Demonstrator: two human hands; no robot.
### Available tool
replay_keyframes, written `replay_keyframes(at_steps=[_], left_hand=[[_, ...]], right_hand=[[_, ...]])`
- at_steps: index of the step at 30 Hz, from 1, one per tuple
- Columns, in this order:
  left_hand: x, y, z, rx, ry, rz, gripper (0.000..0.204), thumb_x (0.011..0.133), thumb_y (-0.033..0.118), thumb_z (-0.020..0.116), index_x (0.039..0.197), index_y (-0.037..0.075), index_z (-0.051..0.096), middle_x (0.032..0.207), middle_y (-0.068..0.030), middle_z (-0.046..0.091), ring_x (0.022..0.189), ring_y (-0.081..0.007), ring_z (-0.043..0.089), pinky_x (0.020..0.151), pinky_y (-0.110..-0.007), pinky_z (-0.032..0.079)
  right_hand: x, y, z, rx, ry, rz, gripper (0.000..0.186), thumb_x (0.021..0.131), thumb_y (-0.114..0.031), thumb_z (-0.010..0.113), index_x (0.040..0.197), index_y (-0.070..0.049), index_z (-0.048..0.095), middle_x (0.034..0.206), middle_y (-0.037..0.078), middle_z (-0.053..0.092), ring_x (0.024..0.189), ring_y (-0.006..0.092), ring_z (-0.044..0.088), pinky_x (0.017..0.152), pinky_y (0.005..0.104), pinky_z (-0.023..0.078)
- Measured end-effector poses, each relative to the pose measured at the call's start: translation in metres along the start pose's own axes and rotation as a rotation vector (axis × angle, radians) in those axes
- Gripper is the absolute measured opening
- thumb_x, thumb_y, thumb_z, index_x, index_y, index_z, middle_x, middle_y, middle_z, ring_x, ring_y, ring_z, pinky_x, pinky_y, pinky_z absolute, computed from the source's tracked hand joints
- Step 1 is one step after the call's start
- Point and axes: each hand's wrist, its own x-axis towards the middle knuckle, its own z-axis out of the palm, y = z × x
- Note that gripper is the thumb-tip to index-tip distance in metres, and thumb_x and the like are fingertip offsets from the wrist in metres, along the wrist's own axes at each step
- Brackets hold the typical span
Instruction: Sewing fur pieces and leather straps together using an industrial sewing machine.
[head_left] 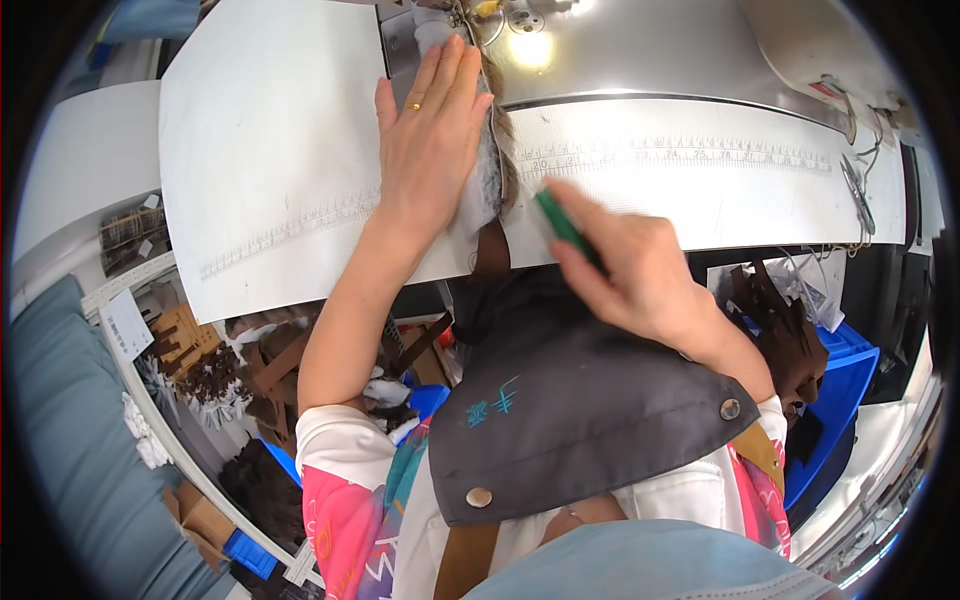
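Observation:
My left hand point(428, 150), a ring on one finger, lies flat with its fingers stretched out over a narrow grey-white strip with brown fur point(484, 190) along its right edge. The strip runs from the metal machine parts at the top toward the table's near edge, where a dark brown band point(491, 250) hangs from it. My right hand point(640, 265) is closed round a slim green tool point(562, 226), just right of the strip and apart from it. Motion blurs this hand and the tool, so the tool's kind cannot be made out.
A white tabletop point(270, 130) with printed ruler scales lies under the work. Behind it is a shiny metal machine bed point(640, 50). Small metal snips or tweezers point(858, 195) lie at the right end. Below stand a blue bin point(835, 425) and brown pieces point(780, 330).

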Motion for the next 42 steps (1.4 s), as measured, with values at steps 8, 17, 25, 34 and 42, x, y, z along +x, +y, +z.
replay_keyframes(at_steps=[8, 17, 25, 34, 42], left_hand=[[-0.001, 0.003, 0.005, -0.002, 0.036, -0.045, 0.04, 0.095, 0.025, 0.054, 0.131, 0.008, 0.051, 0.137, -0.0077, 0.051, 0.128, -0.0221, 0.047, 0.105, -0.058, 0.025], [-0.007, 0.003, 0.004, -0.019, 0.184, 0.002, 0.028, 0.088, 0.019, 0.064, 0.113, 0.008, 0.065, 0.118, -0.0058, 0.065, 0.111, -0.0184, 0.061, 0.105, -0.045, 0.03], [-0.005, 0.001, -0.009, 0.065, 0.054, 0.041, 0.027, 0.086, 0.02, 0.066, 0.112, 0.012, 0.066, 0.12, -0.0023, 0.064, 0.111, -0.0163, 0.061, 0.103, -0.05, 0.032], [-0.011, 0.003, -0.006, 0.1, 0.116, 0.035, 0.037, 0.078, 0.015, 0.072, 0.114, 0.013, 0.064, 0.118, 0.0037, 0.059, 0.105, -0.015, 0.056, 0.1, -0.049, 0.034], [-0.01, 0.001, -0.001, -0.002, 0.189, 0.055, 0.034, 0.077, 0.016, 0.074, 0.11, 0.016, 0.066, 0.111, 0.0041, 0.061, 0.093, -0.0156, 0.06, 0.099, -0.048, 0.037]], right_hand=[[0.045, 0.012, 0.018, -0.327, 0.258, -0.011, 0.041, 0.08, -0.015, 0.062, 0.113, 0.009, 0.055, 0.055, 0.006, 0.058, 0.046, 0.022, 0.056, 0.048, 0.0326, 0.044], [0.055, 0.017, 0.021, -0.195, 0.193, -0.106, 0.038, 0.076, -0.011, 0.062, 0.109, 0.007, 0.056, 0.054, 0.007, 0.057, 0.048, 0.0249, 0.058, 0.049, 0.0345, 0.044], [0.049, 0.02, 0.002, -0.299, -0.034, -0.182, 0.037, 0.075, -0.007, 0.061, 0.11, 0.006, 0.056, 0.058, 0.007, 0.059, 0.05, 0.0265, 0.058, 0.052, 0.0344, 0.044], [0.021, 0.018, -0.018, -0.053, -0.045, -0.004, 0.037, 0.078, -0.01, 0.061, 0.112, 0.004, 0.055, 0.057, 0.009, 0.058, 0.048, 0.028, 0.056, 0.053, 0.0354, 0.044], [0.05, 0.016, 0.004, -0.266, 0.155, 0.041, 0.036, 0.079, -0.011, 0.062, 0.11, 0.005, 0.055, 0.058, 0.009, 0.059, 0.05, 0.0269, 0.059, 0.048, 0.0362, 0.046]])
